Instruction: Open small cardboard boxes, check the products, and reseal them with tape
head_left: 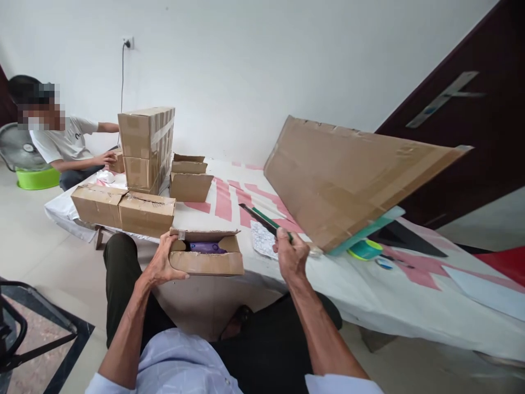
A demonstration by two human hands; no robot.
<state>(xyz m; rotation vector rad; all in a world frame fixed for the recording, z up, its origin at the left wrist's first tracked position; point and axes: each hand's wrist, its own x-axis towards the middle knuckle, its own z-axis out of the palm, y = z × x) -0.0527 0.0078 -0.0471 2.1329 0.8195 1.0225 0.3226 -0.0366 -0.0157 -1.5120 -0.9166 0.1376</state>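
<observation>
My left hand (pixel 165 258) grips the left end of a small cardboard box (pixel 207 264) at the table's front edge. The box's top flaps stand apart, and something purple (pixel 204 248) shows inside; its kind I cannot make out. In my right hand (pixel 292 253) is a utility knife (pixel 262 219) with a dark blade and green handle, pointing up and left, apart from the box. Beneath the knife lies a patterned white sheet or pouch (pixel 263 239). Left of my box, two more cardboard boxes (pixel 146 210) lie end to end.
Stacked taped cartons (pixel 139 143) stand at the back left, near a person (pixel 69 142) holding a small box. Open boxes (pixel 190 187) sit behind mine. A large cardboard sheet (pixel 348 175) leans at right, above green tape (pixel 365 250). White cloth (pixel 394 306) covers the table.
</observation>
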